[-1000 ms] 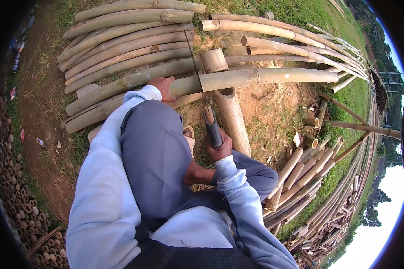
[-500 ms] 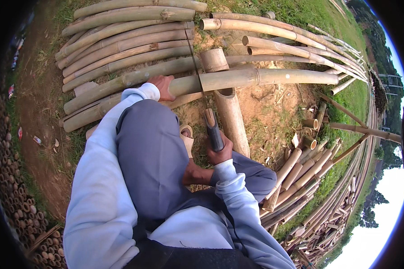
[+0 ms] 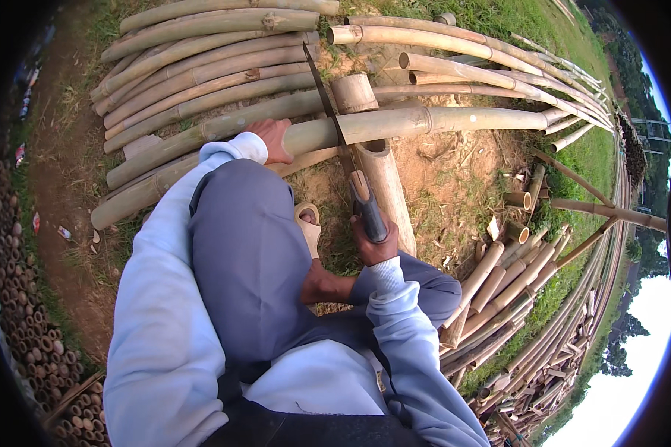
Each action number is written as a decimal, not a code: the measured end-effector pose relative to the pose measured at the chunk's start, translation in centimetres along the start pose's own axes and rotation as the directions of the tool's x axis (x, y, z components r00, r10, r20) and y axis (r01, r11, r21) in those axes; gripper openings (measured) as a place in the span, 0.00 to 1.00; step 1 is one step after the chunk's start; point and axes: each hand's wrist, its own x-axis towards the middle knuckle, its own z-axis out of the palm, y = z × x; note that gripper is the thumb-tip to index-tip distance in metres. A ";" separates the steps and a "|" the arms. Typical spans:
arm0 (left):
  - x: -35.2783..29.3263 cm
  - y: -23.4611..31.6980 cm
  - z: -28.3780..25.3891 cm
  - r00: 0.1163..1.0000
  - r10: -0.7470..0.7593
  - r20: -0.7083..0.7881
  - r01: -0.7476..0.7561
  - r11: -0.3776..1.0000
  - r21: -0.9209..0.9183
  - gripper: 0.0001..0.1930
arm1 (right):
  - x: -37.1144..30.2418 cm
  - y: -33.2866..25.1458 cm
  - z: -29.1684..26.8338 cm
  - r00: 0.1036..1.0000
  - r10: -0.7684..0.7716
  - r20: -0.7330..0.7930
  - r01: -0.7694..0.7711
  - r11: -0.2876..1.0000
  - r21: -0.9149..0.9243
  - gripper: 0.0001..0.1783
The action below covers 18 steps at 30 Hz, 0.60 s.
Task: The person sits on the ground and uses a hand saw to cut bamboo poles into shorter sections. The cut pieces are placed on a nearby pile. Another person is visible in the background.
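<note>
A long bamboo pole (image 3: 455,119) lies across a thick bamboo length (image 3: 389,190) that runs crosswise beneath it. My left hand (image 3: 274,138) grips the pole left of the saw, its fingers wrapped over the top. In my right hand (image 3: 373,242) is the dark handle of a hand saw (image 3: 325,95). The blade rests across the pole between my left hand and the thick support, pointing up and to the left. How deep the teeth sit in the bamboo cannot be made out.
Several bamboo poles (image 3: 209,74) lie side by side at the upper left, others (image 3: 492,56) at the upper right. Short cut bamboo pieces (image 3: 492,287) are heaped at the right. My sandalled foot (image 3: 309,227) is just below the pole. Stacked bamboo ends (image 3: 41,350) fill the lower left.
My right hand and the saw handle have shifted slightly right, and the blade slants more. The pole's right part has shifted a little left and upward. My left hand keeps its grip.
</note>
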 end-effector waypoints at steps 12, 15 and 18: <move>1.1 0.3 0.3 1.000 0.018 -0.004 -0.018 0.999 0.028 0.45 | 1.5 1.5 0.6 0.995 -0.089 -0.035 0.089 0.996 0.008 0.06; 0.6 -0.7 0.0 1.000 0.015 0.020 -0.015 1.000 -0.018 0.46 | 2.1 0.4 1.2 0.997 -0.077 0.012 0.076 0.994 0.073 0.06; 0.1 -2.3 0.1 1.000 0.012 -0.001 -0.012 0.999 -0.033 0.47 | -5.0 -1.6 -2.1 0.999 -0.033 0.032 0.033 0.999 0.017 0.08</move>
